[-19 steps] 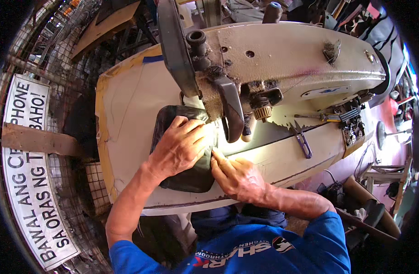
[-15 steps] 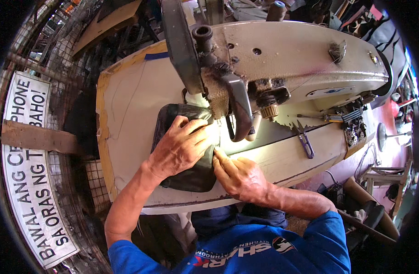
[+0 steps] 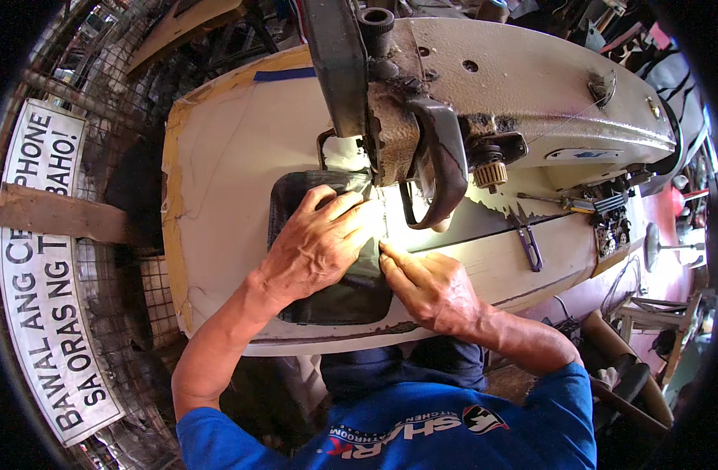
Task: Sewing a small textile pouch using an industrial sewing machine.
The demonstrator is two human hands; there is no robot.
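Note:
A flat black piece with rounded corners, which looks like leather [image 3: 339, 301], lies on the pale table under the needle area of a beige sewing machine [image 3: 523, 78]. My left hand [image 3: 316, 239] bears down on its top, fingers bent and bunched near the lit right edge. Close to the needle area, my right hand [image 3: 433, 291] pinches that same edge between thumb and fingertips. A dark curved lever [image 3: 445, 168] hangs from the machine head just beyond my right fingers. Glare and the machine head hide the needle and the stitches.
Small scissors [image 3: 529, 243] lie on the table to the right, near a screwdriver [image 3: 574, 205] and small metal parts [image 3: 611, 235]. A blue strip [image 3: 284, 74] rests at the far left edge. Wire mesh with a white sign [image 3: 49, 329] stands at the left.
The whole view has shifted, so the machine appears higher and farther right. Both hands keep nearly the same hold on the black piece, which has barely moved relative to the machine.

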